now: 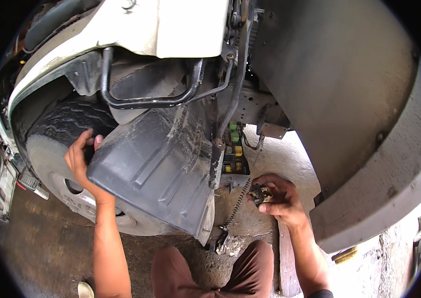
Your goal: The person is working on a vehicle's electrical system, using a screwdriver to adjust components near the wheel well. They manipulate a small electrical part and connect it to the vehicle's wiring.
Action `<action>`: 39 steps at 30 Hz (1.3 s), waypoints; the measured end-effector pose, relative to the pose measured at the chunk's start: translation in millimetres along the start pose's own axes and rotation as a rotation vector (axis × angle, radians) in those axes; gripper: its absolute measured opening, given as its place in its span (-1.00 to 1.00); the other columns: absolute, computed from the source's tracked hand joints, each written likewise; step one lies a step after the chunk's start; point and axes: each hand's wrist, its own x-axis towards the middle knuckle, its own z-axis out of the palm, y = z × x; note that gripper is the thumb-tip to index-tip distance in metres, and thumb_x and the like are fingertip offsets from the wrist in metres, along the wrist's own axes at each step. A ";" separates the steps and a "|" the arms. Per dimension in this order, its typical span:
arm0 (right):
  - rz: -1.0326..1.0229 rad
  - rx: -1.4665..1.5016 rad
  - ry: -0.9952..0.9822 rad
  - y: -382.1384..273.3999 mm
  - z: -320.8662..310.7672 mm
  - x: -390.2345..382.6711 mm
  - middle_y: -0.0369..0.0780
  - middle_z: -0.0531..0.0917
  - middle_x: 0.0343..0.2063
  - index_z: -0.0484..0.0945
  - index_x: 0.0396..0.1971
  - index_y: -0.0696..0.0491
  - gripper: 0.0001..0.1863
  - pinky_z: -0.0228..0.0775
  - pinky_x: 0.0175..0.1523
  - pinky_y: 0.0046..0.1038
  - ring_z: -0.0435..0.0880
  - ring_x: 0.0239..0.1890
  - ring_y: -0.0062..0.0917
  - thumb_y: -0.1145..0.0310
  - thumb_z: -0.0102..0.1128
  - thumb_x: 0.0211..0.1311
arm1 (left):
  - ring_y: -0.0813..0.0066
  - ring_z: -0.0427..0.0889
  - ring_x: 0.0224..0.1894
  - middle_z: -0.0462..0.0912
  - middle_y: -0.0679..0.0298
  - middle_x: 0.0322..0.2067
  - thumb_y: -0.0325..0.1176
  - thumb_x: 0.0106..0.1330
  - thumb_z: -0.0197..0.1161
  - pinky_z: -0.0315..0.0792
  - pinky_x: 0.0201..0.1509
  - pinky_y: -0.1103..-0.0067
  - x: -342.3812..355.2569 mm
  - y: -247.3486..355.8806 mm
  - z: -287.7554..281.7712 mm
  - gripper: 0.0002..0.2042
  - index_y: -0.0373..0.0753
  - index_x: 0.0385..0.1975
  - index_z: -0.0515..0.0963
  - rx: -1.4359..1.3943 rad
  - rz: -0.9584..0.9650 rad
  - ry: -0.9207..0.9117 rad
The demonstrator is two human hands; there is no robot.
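My right hand (282, 201) pinches a small dark electrical part (260, 195) with pale, metallic-looking bits, between thumb and fingers; its exact kind is unclear. Just left of it is a black fuse box (235, 166) with green and yellow relays or fuses. A coiled black cord (236, 206) hangs below the box. At the far left, my left hand (78, 156) reaches beside the tyre (71, 121), fingers bent and a little apart. The black plastic mudguard (155, 164) lies against that hand and partly hides it; no held thing shows there.
Above the mudguard is a black tube step (146, 103) under a white body panel (190, 27). A large grey curved panel (349, 99) fills the right side. A wooden plank (288, 258) lies by my right forearm. The cord's lower end is near crumpled pale material (229, 245).
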 end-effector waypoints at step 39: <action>0.173 -1.018 -0.017 11.9 1.9 112.0 -0.04 0.78 -0.23 0.69 0.03 0.18 -0.46 0.56 0.04 -0.31 0.77 -0.17 -0.32 0.45 0.64 -0.03 | 0.31 0.48 0.07 0.76 0.41 -0.14 -0.08 0.24 0.36 0.38 0.23 0.42 -7.2 -15.9 -2.8 -0.64 -0.15 -0.07 0.73 0.154 0.192 -0.135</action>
